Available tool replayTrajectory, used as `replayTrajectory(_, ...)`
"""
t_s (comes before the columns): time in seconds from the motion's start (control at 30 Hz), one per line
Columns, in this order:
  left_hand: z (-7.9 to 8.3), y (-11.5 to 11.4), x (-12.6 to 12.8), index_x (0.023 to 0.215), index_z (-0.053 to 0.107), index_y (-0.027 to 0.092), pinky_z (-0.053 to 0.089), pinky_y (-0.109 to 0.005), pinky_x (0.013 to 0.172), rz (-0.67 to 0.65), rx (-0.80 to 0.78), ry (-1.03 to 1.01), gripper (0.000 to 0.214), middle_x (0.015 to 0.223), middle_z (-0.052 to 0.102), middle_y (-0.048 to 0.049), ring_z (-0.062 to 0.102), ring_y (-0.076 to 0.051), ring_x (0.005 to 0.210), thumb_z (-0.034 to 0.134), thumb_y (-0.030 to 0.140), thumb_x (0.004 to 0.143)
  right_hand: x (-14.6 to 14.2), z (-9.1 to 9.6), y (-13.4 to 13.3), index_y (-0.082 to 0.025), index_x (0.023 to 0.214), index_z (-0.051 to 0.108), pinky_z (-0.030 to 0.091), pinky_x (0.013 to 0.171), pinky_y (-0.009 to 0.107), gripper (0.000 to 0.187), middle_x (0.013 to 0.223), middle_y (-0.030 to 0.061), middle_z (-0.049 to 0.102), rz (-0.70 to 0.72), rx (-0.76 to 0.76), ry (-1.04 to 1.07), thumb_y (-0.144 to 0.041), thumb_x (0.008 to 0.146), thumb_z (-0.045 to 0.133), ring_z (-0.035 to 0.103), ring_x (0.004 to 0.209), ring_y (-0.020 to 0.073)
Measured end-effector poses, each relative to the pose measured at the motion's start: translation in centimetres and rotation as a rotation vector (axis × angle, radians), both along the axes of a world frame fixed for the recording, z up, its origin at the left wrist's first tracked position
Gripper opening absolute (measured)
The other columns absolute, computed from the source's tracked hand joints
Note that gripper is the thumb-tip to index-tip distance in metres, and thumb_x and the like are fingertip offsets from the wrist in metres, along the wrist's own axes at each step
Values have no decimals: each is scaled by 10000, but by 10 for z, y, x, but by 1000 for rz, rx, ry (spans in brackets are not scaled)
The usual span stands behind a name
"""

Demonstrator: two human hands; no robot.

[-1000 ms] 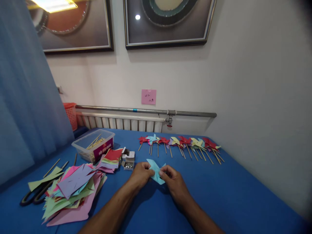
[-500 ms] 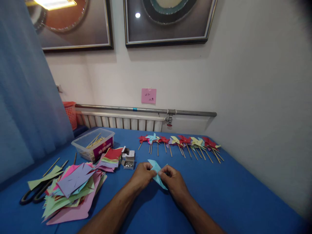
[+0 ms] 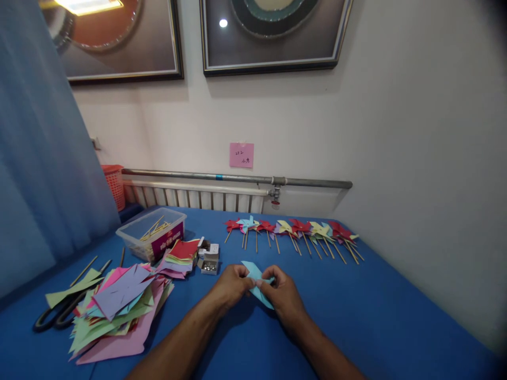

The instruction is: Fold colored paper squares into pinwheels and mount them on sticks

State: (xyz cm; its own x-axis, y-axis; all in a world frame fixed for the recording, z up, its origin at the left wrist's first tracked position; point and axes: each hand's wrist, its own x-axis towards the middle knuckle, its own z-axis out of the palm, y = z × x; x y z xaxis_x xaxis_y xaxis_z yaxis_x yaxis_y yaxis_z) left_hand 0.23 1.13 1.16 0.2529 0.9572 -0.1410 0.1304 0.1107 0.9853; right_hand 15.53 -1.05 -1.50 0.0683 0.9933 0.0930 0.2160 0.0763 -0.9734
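Note:
A light blue paper pinwheel piece [image 3: 261, 296], partly folded, is held above the blue table [image 3: 356, 316] between my two hands. My left hand [image 3: 234, 284] pinches its left side, thumb pressed near the centre. On the other side, my right hand [image 3: 280, 290] grips the paper with thumb and bent fingers. Both thumb tips almost meet at the middle, so the centre of the paper is hidden. Left of my hands stand small open boxes [image 3: 209, 265] with shiny metal pins in the nearer one.
Finished pinwheels [image 3: 300, 227] on sticks lie in a row at the back. At left are a pile of coloured cut paper [image 3: 119, 301], black-handled scissors [image 3: 63, 319], a smaller paper stack [image 3: 184, 253] and a clear plastic box [image 3: 138, 227] holding sticks.
My right fingers have shifted slightly, bending over the right side of the blue paper. My left hand keeps nearly the same hold. Other things stay put.

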Motion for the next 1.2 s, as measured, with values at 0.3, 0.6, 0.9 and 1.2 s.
replayTrajectory(0.3, 2, -2, -3, 661, 603, 158, 251, -233, 477, -26, -53, -19, 194, 508, 568, 25, 426, -86, 442, 699, 319, 611, 0, 2, -1, -235, 838, 531, 304, 459, 229, 221, 535, -97, 452, -30, 47, -34, -367, 691, 630, 402, 477, 112)
replayTrajectory(0.6, -3, -1, -5, 619, 557, 172, 262, -242, 481, -35, -26, -53, 279, 496, 552, 21, 408, -81, 435, 709, 405, 629, 2, -4, 1, -239, 836, 549, 311, 487, 242, 218, 549, -90, 476, -50, 56, -35, -344, 688, 668, 416, 495, 121)
replayTrajectory(0.9, -12, 3, 4, 615, 557, 172, 297, -231, 489, 35, 4, -41, 185, 503, 552, 31, 438, -88, 454, 689, 301, 620, 1, -5, 1, -230, 852, 560, 321, 479, 240, 245, 550, -90, 488, -54, 46, -11, -355, 687, 690, 443, 490, 122)
replayTrajectory(1.2, -17, 8, 6, 575, 528, 182, 316, -226, 505, 95, 72, -119, 225, 489, 516, 44, 450, -88, 462, 695, 320, 635, -6, -5, 2, -196, 1333, 500, 465, 613, 286, 807, 838, 30, 720, 16, -19, 425, -442, 628, 806, 634, 666, 189)
